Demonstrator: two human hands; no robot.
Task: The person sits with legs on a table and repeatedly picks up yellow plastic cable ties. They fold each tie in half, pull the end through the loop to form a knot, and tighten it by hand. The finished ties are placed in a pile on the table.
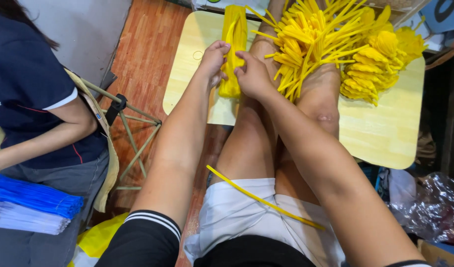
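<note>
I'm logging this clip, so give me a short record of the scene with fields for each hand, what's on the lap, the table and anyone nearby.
left hand: grips the yellow bundle from its left side
right hand: pinches the same bundle from the right
lap: one loose yellow strip lies across the white shorts
table: pale wood, holds a yellow strip pile
nearby: a seated person with a blue and white stack

red wood floor, pale table (low)
</note>
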